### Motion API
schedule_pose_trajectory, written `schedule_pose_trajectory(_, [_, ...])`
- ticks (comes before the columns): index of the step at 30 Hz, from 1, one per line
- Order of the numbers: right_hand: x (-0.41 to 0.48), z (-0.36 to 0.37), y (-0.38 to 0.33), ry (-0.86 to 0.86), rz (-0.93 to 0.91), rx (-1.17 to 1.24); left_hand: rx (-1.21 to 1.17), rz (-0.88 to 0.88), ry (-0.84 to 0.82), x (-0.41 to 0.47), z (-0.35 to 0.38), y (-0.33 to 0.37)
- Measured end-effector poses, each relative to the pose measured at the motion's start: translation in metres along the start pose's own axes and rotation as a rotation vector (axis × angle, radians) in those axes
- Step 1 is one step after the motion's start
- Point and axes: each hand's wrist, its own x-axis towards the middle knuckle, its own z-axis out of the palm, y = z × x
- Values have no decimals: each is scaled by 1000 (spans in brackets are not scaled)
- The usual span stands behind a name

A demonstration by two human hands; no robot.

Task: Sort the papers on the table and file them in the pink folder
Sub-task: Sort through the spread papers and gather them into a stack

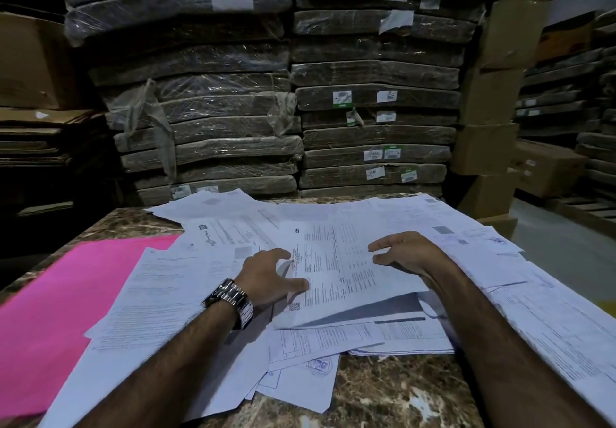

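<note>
Print on the papers (550, 311) is too blurred to read. The left grip (266, 274) pinches the left edge of the raised top sheet (346, 271); the right grip (406, 254) rests on it, fingers loosely spread. One pink folder (66, 294) lies flat at the counter's (383, 394) left, partly under papers.

Worktop (383, 394): brown marbled stone with pale veins; bare patches show at the bottom centre and the upper left of the frame.
Pink folder (60, 294): lies flat on the worktop at the left of the frame, its right side covered by overlapping sheets.
Papers (333, 341): loose white printed sheets, heaped at all angles, spread from the folder across the centre to the right edge of the frame.
Stamped sheet (300, 381): lowest of the heap at bottom centre, its corner out over bare stone.
</note>
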Motion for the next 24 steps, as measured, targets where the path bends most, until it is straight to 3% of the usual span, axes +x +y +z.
schedule_pose_trajectory(11, [0, -14, 2, 2, -24, 162, -664, -98, 33, 2, -8, 4])
schedule_pose_trajectory(15, [-2, -9, 2, -25, -37, 204, -1035, -215, -94, 5, -13, 1])
schedule_pose_trajectory(24, [0, 9, 1, -3, -13, 219, -887, -162, -188, 6, -15, 0])
